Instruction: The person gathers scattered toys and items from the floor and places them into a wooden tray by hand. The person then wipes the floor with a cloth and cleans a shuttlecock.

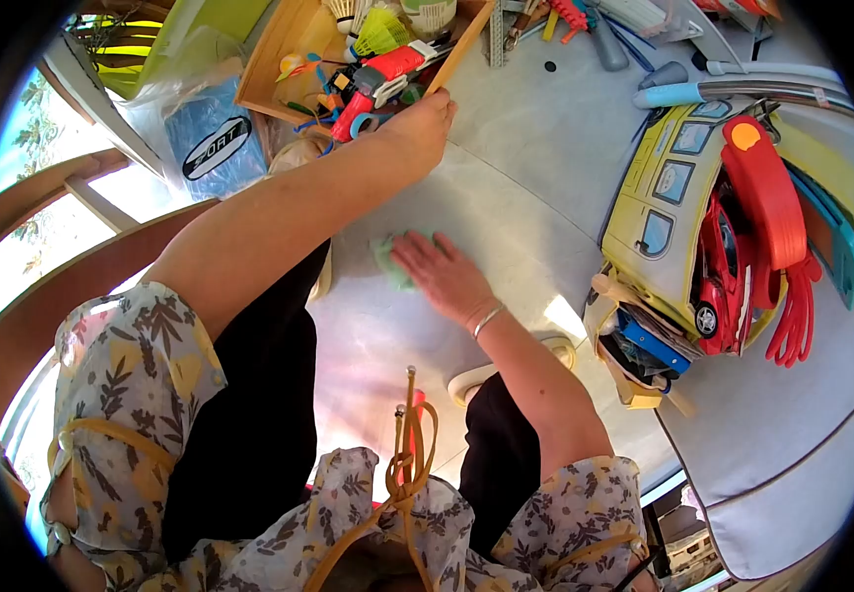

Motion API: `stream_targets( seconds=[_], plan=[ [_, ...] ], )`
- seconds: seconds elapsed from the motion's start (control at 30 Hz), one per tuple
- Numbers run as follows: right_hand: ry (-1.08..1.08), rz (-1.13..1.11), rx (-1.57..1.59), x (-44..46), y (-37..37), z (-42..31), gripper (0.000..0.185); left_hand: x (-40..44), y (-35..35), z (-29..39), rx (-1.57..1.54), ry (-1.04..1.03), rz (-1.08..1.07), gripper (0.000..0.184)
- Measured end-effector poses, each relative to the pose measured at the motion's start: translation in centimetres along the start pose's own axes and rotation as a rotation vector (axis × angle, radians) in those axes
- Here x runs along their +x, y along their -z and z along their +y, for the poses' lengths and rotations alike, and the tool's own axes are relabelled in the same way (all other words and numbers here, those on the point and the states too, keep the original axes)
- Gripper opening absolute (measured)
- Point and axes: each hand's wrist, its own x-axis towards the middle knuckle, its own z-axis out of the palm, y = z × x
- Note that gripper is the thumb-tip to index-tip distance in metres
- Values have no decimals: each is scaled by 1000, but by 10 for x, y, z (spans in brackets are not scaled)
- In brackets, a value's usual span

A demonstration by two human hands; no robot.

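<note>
My left hand (425, 128) is closed on the near right edge of a wooden box (466, 49). The box holds several toys, among them a red and grey one (392, 67) and a green shuttlecock (380, 33). On the pale tiled floor (520, 197), my right hand (444, 281) presses a light green cloth (387, 263) under its fingers. Most of the cloth is hidden beneath the hand.
A yellow bus-shaped box (659, 207) with a red toy car (721, 271) stands at the right. Beside it hang red rubber fingers (792, 321). Clear plastic packaging (212, 133) lies left of the wooden box. Tools and tubes (609, 44) lie at the top right.
</note>
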Motion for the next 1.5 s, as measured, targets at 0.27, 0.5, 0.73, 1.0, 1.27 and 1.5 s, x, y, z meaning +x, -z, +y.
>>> stream_targets(
  seconds=[0.27,0.5,0.73,1.0,1.27,1.5],
  plan=[
    [-573,225,-71,-2,25,88,56,-2,7,0,-62,28,-25,49],
    [-859,448,-124,14,55,143,57,-2,16,-1,-84,43,-58,49],
    [-1016,652,-194,48,78,199,52,-6,27,-8,-89,-59,-147,52],
    [-1079,624,-218,24,84,212,53,-6,17,-5,-64,-18,-102,53],
    [-1413,658,-311,18,40,141,54,-7,28,-13,-75,-93,-139,52],
    [-1236,566,-160,-1,3,63,57,1,17,-1,-109,-16,-125,52]
  ],
)
